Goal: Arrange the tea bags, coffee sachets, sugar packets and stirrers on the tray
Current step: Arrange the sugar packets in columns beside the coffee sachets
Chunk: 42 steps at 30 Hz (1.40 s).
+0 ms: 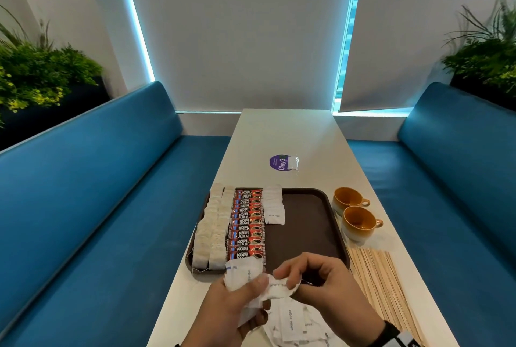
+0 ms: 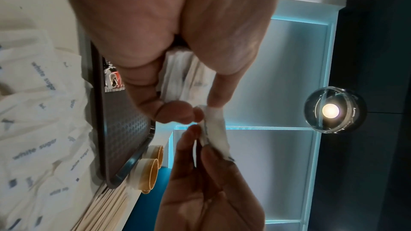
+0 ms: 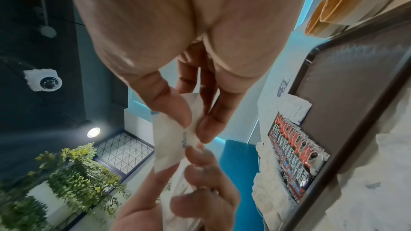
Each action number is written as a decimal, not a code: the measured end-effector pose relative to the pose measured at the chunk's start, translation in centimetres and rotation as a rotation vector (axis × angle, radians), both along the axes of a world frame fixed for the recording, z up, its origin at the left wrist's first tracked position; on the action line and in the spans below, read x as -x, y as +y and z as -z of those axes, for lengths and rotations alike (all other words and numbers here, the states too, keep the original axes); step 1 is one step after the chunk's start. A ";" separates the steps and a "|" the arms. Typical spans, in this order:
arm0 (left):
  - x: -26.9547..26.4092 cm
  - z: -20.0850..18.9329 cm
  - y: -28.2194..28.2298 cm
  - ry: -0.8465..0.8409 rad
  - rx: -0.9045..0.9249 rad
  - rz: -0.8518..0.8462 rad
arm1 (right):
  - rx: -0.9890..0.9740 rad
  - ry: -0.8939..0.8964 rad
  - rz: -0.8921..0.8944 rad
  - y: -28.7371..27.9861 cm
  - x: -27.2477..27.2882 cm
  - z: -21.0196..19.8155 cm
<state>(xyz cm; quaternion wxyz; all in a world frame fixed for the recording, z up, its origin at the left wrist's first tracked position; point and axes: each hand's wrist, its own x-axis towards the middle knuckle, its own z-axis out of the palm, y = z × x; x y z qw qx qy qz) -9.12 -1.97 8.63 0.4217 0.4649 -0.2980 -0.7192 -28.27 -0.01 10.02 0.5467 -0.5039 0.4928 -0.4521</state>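
While the white worktop (image 1: 282,134) is carrying the brown tray (image 1: 307,221), tea bags (image 1: 210,231), coffee sachets (image 1: 247,225) and some sugar packets (image 1: 274,205) are lying in rows on it. Stirrers (image 1: 382,279) are lying beside it. The left hand (image 1: 237,304) is gripping a bundle of packets (image 1: 243,274), while the right hand (image 1: 315,277) is pinching one packet (image 1: 279,288).

- Beyond both hands, the brown tray's (image 1: 307,224) right half lay bare, open to a reach.
- Beyond the left hand (image 1: 237,302), tea bags (image 1: 210,238), coffee sachets (image 1: 247,225) and a short row of sugar packets (image 1: 275,207) filled the tray's left half.
- Two cups (image 1: 356,217) stood beyond the right hand (image 1: 315,279), just off the tray's right rim.
- Wooden stirrers (image 1: 382,288) covered the table to the right hand's right.
- Loose sugar packets (image 1: 293,321) lay under the hands.
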 end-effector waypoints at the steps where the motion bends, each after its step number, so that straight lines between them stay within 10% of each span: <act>1: 0.0 0.1 -0.1 0.005 0.012 0.004 | 0.010 0.003 0.013 0.0 -0.1 0.1; 20: 0.1 0.1 -0.3 -0.332 0.165 0.045 | -0.041 -0.029 -0.022 -0.3 -1.7 0.2; 29: 0.4 0.0 -0.4 0.078 -0.097 -0.067 | 0.041 0.076 0.137 -1.7 -0.9 -0.1; 42: -0.3 0.6 -1.1 0.069 0.081 -0.123 | 0.055 0.084 0.082 -0.6 0.0 -1.1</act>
